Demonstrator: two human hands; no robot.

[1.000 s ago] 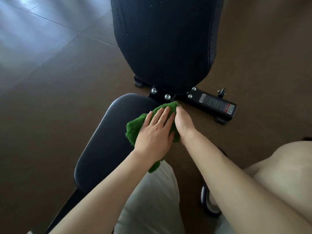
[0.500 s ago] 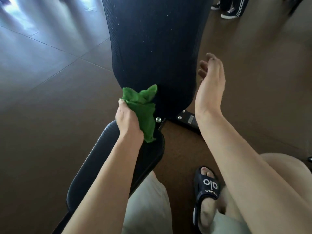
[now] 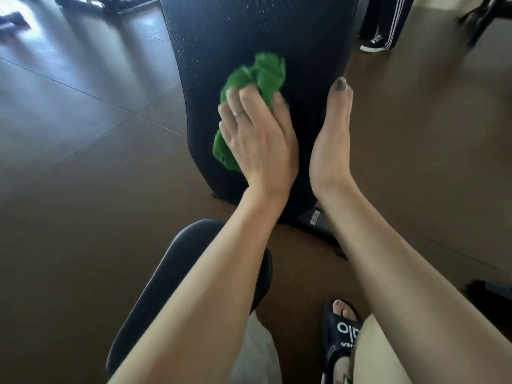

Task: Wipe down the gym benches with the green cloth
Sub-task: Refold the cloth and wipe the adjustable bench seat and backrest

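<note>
Pressing a bunched green cloth (image 3: pixel 255 79) against the raised black backrest pad (image 3: pixel 249 31) of a gym bench, the left hand (image 3: pixel 260 142) sits in the middle of the frame with its fingers spread flat over the fabric, pinning it to the pad. The cloth pokes out above the fingertips and again below the little finger, near the pad's left edge. The right hand (image 3: pixel 331 139) lies open just to the right, fingers straight and together, its edge against the same pad close to the pad's right border and holding nothing. A strip of bare pad separates the two hands. Fine pale specks dot the pad above the cloth, with free pad surface running up to the top of the frame.

Below, in the lower centre, the bench's black seat pad (image 3: pixel 166 273) juts toward the viewer, partly hidden by the left forearm. The bench's base bar with a label (image 3: pixel 315 217) shows between the forearms. A foot in a black slide sandal (image 3: pixel 342 331) stands at lower right. Brown floor (image 3: pixel 83 217) lies open on both sides of the bench. Another person's striped dark trousers and shoe (image 3: pixel 379 29) stand at upper right, well apart from the bench.
</note>
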